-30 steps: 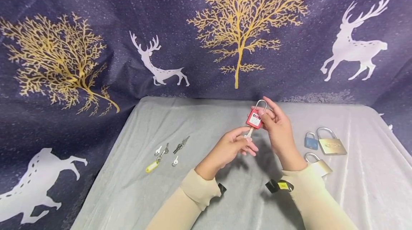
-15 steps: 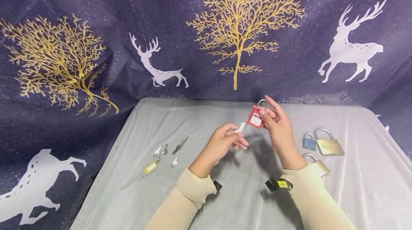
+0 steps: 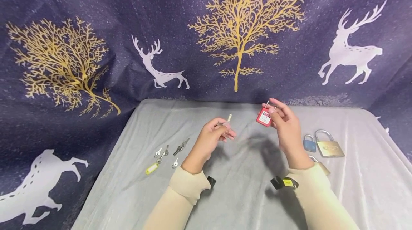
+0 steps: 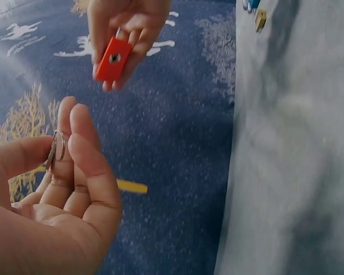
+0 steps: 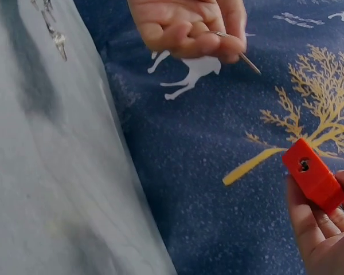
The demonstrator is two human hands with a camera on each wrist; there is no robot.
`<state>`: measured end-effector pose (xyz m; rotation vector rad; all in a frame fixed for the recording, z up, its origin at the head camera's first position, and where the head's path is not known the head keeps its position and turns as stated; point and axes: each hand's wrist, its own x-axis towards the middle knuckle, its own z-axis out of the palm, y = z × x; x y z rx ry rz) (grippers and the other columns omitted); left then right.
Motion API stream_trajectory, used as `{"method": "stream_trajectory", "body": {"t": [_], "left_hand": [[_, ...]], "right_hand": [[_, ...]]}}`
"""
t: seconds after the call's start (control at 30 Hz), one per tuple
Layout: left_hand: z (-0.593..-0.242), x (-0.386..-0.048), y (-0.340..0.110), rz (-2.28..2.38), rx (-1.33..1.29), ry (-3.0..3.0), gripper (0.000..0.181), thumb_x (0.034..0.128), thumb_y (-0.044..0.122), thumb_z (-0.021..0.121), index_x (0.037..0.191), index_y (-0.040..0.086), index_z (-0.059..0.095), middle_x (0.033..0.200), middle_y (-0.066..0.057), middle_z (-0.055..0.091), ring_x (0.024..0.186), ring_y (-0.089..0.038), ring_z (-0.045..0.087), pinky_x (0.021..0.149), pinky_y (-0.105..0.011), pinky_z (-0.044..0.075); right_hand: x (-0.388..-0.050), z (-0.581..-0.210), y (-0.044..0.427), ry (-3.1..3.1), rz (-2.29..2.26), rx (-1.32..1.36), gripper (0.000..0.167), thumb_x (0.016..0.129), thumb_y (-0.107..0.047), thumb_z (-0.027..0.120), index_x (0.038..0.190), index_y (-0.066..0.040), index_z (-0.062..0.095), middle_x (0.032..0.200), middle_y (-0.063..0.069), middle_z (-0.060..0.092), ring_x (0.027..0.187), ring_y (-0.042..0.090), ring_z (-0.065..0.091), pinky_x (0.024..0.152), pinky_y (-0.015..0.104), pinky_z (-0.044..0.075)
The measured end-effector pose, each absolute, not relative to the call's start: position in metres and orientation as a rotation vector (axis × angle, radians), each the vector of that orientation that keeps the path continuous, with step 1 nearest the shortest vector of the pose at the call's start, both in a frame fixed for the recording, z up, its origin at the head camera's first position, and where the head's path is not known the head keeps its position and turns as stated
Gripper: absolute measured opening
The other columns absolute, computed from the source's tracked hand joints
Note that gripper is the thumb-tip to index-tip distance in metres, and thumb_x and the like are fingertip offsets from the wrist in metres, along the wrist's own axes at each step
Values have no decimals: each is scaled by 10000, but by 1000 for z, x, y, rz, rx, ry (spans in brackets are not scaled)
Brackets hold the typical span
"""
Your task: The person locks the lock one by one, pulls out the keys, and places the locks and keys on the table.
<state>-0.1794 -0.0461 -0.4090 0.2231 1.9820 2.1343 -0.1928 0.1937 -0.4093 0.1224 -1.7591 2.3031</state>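
In the head view my left hand (image 3: 210, 137) pinches a small silver key (image 3: 229, 118) between thumb and fingers, its blade pointing up. A thin key ring (image 4: 59, 146) hangs at those fingertips in the left wrist view. My right hand (image 3: 286, 130) grips a red padlock (image 3: 263, 116) by its upper part, its white label towards me. Fingers partly cover the metal shackle, so I cannot tell whether it is locked. On the bottom of the padlock, the right wrist view shows a bare keyhole (image 5: 304, 165). Key and padlock are apart, both held above the table.
On the grey cloth-covered table (image 3: 244, 197), several loose keys lie at left by a yellow key tag (image 3: 152, 168). At right lie a blue padlock (image 3: 309, 145), a large brass padlock (image 3: 330, 148) and another brass one (image 3: 323, 168), partly behind my right sleeve. A patterned curtain (image 3: 206, 76) hangs behind.
The key has come out of the red padlock's bottom, and my left hand has carried it left. My right hand has shifted slightly right with the padlock, which has tilted and turned.
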Motion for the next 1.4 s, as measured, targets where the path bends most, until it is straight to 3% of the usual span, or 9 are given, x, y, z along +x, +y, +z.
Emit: {"method": "stream_trajectory", "body": {"t": [0.27, 0.47, 0.67, 1.03, 1.23, 1.3, 1.4], "left_hand": [[-411, -191, -74, 2171, 106, 2054, 104, 995, 110, 584, 1056, 28, 605, 829, 19, 749, 750, -125, 702, 695, -290, 532], [-415, -205, -100, 2156, -25, 2137, 58, 978, 92, 600, 1000, 47, 630, 818, 33, 714, 759, -122, 663, 651, -262, 511], [-420, -215, -130, 2074, -125, 2216, 151, 981, 98, 602, 1070, -15, 648, 843, 23, 669, 741, -91, 623, 630, -238, 496], [-447, -230, -174, 1697, -202, 2407, 302, 1040, 113, 502, 1266, -52, 616, 1159, -230, 689, 860, -163, 669, 712, -266, 517], [-457, -232, -187, 1559, -198, 2478, 308, 999, 10, 468, 1249, -116, 596, 1071, -240, 680, 805, -144, 642, 659, -223, 496], [-459, -233, -191, 1511, -212, 2505, 296, 983, 5, 479, 1222, -111, 610, 1023, -219, 682, 777, -132, 624, 647, -220, 479], [-463, -235, -196, 1407, -222, 2587, 254, 943, -7, 509, 1139, -97, 644, 951, -182, 687, 749, -146, 620, 636, -220, 460]], "right_hand": [[-196, -413, 213, -1799, 2255, 111, 356, 1000, -75, 615, 1355, -56, 593, 1130, -37, 766, 958, 46, 723, 709, 188, 588], [-197, -418, 230, -1847, 2223, 61, 400, 986, -70, 637, 1381, -78, 578, 1139, -64, 758, 982, 30, 711, 732, 172, 583], [-197, -421, 245, -1983, 2152, 8, 485, 987, -82, 633, 1456, -83, 510, 1163, -106, 723, 985, -9, 680, 739, 141, 558], [-198, -429, 265, -2082, 2066, 47, 518, 984, 42, 522, 1492, -25, 453, 1125, -134, 686, 956, -36, 686, 770, 142, 572], [-202, -430, 273, -2189, 1964, 0, 561, 961, 54, 527, 1509, -10, 422, 1097, -175, 666, 906, -70, 678, 752, 120, 561], [-204, -431, 277, -2259, 1899, -15, 580, 957, 57, 522, 1520, -3, 397, 1136, -132, 656, 901, -89, 666, 757, 115, 559], [-207, -432, 282, -2373, 1800, -42, 602, 963, 46, 509, 1541, 11, 345, 1281, 102, 640, 902, -131, 627, 776, 105, 552]]}}
